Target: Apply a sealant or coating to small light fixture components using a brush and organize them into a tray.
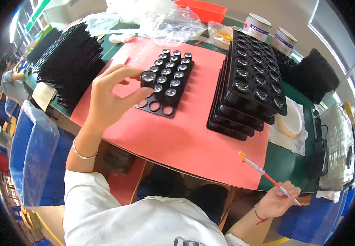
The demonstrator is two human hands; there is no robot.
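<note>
My left hand pinches a small black cylinder with a clear lens between thumb and fingers, raised over the left edge of a black tray. Several similar lens-topped cylinders stand upright in that tray's holes, and the holes of its nearest row show bare. Down at the right, my right hand is closed around a thin brush with a red handle. The brush's yellowish tip points up and left, over the pink mat.
Right of centre stands a stack of black trays, its top one full of lens pieces. Beyond are two cans, plastic bags and a red bin. A white round dish sits right; black tray piles rise left. A person sits far left.
</note>
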